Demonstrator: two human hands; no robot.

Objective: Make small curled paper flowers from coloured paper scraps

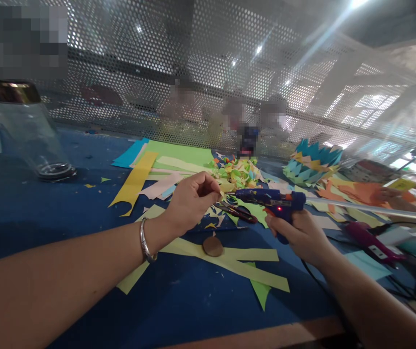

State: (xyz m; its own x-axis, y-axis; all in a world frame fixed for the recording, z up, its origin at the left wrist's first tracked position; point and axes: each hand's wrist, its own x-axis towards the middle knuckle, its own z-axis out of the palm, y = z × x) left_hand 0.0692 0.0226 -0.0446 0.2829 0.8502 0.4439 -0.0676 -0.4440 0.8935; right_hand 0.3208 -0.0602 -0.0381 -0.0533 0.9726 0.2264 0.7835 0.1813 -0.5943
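Note:
My right hand (pixel 298 235) is wrapped round the handle of a blue glue gun (pixel 266 196), a finger near its orange trigger and a red light lit on its side. A long clear glue stick (pixel 367 208) sticks out of its back. My left hand (pixel 195 198) pinches a small pale yellow paper piece (pixel 223 195) right at the nozzle tip; whether they touch I cannot tell. Beneath my hands lie dark-handled scissors (pixel 242 212). Closer to me, a round brown disc (pixel 212 246) rests on crossed pale yellow paper strips (pixel 244 264).
Paper scraps (pixel 242 172) are heaped at the back, beside green sheets (pixel 178 151). A glass jar (pixel 29 131) stands left. At right are a paper crown (pixel 313 162), a purple power strip (pixel 371 242), cables and another person's hand (pixel 392 196). A perforated metal screen (pixel 120 63) rises behind.

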